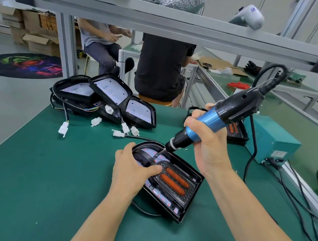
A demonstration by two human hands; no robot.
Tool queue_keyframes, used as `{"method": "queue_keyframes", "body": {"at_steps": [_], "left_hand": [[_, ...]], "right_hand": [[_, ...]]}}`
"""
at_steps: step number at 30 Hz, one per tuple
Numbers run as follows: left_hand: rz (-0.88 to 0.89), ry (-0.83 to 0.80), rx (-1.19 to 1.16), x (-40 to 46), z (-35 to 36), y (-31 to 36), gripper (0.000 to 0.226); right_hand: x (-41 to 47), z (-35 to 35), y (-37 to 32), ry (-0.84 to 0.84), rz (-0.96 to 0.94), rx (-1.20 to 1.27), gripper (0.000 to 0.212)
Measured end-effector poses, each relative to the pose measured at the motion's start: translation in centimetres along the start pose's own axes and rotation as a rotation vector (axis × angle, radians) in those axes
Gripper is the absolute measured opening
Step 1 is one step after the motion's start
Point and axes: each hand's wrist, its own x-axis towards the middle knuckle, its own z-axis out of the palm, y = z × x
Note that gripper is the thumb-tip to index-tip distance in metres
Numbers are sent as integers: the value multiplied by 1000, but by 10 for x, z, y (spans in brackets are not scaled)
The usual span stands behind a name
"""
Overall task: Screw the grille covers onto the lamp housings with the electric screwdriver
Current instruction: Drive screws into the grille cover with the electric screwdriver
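A black lamp housing lies on the green mat in front of me, with a black grille cover and two orange lenses set in it. My left hand rests on the housing's left side, fingers curled over its far rim and thumb pressing the grille. My right hand grips the blue electric screwdriver. Its bit tip touches the upper curved part of the housing, just right of my left hand.
Several open lamp housings with white connectors are stacked at the mat's far edge. Another lamp sits behind my right hand, beside a teal power supply box. Black cables trail at the right. Two people sit beyond the bench.
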Motion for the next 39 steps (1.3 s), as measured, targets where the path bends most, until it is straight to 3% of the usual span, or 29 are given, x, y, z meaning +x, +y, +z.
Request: {"method": "queue_keyframes", "body": {"at_steps": [3, 9, 23, 39], "left_hand": [[-3, -4, -5, 0, 0, 0, 95], [-7, 11, 3, 0, 0, -2, 95], [0, 19, -38, 2, 1, -5, 96], [15, 38, -57, 5, 5, -5, 91]], "right_hand": [[0, -1, 1, 16, -14, 5, 49], [1, -2, 4, 17, 9, 54, 36], [3, -6, -1, -187, 37, 32, 40], [5, 0, -1, -241, 17, -44, 38]]}}
